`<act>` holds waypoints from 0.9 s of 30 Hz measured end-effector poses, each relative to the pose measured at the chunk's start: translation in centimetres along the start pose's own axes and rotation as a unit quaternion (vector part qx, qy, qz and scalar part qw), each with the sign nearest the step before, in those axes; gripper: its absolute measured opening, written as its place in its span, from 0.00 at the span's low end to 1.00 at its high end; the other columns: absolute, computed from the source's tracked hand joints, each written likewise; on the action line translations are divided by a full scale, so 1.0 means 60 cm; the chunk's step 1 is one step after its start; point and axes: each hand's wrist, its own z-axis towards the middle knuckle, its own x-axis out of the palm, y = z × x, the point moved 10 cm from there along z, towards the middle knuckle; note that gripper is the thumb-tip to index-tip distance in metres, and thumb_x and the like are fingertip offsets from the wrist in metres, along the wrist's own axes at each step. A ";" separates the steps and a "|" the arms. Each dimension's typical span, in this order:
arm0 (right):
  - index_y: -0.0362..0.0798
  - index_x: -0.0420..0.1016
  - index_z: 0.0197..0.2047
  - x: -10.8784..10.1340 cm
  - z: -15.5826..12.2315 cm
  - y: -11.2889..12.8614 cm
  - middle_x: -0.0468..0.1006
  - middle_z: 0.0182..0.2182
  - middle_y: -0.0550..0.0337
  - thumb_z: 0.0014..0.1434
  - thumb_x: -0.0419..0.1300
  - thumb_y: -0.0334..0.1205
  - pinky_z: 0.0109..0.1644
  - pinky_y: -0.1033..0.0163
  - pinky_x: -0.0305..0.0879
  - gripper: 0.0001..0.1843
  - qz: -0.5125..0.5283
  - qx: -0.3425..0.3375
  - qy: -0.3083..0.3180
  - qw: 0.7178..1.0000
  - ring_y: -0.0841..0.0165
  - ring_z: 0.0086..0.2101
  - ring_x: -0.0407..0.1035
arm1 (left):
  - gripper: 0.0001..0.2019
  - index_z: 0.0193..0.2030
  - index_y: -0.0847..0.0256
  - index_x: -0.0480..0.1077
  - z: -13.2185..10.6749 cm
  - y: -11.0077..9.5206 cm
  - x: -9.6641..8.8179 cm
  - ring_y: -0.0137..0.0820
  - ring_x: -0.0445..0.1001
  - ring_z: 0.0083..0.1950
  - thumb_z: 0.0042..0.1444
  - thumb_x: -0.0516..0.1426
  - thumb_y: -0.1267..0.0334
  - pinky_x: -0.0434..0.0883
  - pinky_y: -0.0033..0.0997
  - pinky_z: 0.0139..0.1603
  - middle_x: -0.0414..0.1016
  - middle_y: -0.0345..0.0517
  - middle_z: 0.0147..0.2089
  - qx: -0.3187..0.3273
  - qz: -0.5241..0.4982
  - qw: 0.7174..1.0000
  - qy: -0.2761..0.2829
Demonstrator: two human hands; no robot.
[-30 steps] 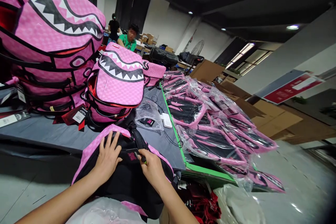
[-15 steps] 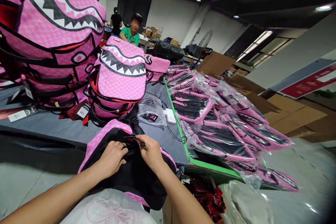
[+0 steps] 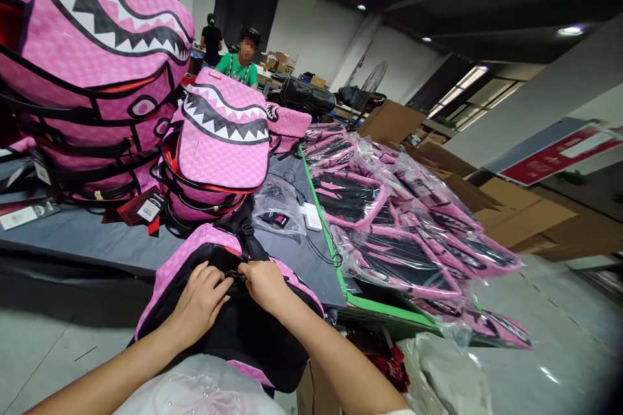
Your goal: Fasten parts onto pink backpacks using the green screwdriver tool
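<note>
A pink and black backpack lies in front of me with its black panel facing up, leaning against the table edge. My left hand rests on this panel with bent fingers, gripping the black fabric near the top. In my right hand is a small thin metal tool with a dark handle; its exact kind is mostly hidden by the fingers. The tool's tip points at the fabric beside my left fingertips. Above the backpack, a black strap with a buckle reaches over the table.
Stacked pink shark-mouth backpacks stand on the grey table, several with hanging tags. A clear plastic bag and white box lie ahead. Plastic-wrapped backpacks fill the green-edged surface at right. A person in green is beyond.
My right hand has moved slightly left and down, bringing the tool close to my left fingertips. My left hand has shifted slightly left. The view has turned a little.
</note>
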 end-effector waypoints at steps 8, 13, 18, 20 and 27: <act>0.47 0.78 0.47 -0.003 0.038 0.055 0.83 0.41 0.50 0.65 0.53 0.29 0.40 0.63 0.67 0.14 -0.045 -0.081 0.013 0.996 0.62 0.41 0.78 | 0.53 0.77 0.60 0.32 -0.053 0.140 -0.014 0.62 0.52 0.75 0.58 0.61 0.43 0.64 0.64 0.65 0.45 0.71 0.76 -0.230 0.007 0.971 -0.069; 0.46 0.79 0.48 0.003 0.067 0.078 0.84 0.40 0.49 0.66 0.53 0.30 0.39 0.61 0.68 0.14 -0.063 -0.112 0.039 0.991 0.59 0.42 0.79 | 0.50 0.77 0.61 0.34 -0.060 0.165 0.019 0.54 0.67 0.67 0.60 0.59 0.43 0.71 0.56 0.62 0.63 0.66 0.68 -0.226 -0.014 0.973 -0.043; 0.46 0.78 0.50 0.012 0.074 0.082 0.84 0.39 0.49 0.66 0.54 0.30 0.39 0.62 0.70 0.14 -0.067 -0.102 0.025 0.992 0.60 0.40 0.80 | 0.47 0.77 0.62 0.36 -0.059 0.156 0.015 0.55 0.69 0.65 0.62 0.54 0.40 0.72 0.54 0.58 0.65 0.67 0.66 -0.210 0.014 0.974 -0.084; 0.47 0.78 0.51 0.014 0.074 0.087 0.84 0.39 0.50 0.67 0.54 0.31 0.40 0.61 0.71 0.14 -0.069 -0.106 0.034 0.991 0.60 0.41 0.80 | 0.47 0.77 0.62 0.36 -0.060 0.156 0.016 0.55 0.70 0.64 0.62 0.54 0.39 0.72 0.54 0.58 0.66 0.67 0.65 -0.206 0.019 0.974 -0.091; 0.48 0.80 0.50 0.016 0.091 0.101 0.85 0.40 0.50 0.66 0.55 0.30 0.41 0.61 0.73 0.14 -0.081 -0.106 0.052 0.990 0.59 0.43 0.80 | 0.46 0.77 0.63 0.37 -0.061 0.160 0.024 0.54 0.70 0.64 0.62 0.57 0.46 0.72 0.54 0.58 0.66 0.67 0.65 -0.210 0.014 0.974 -0.086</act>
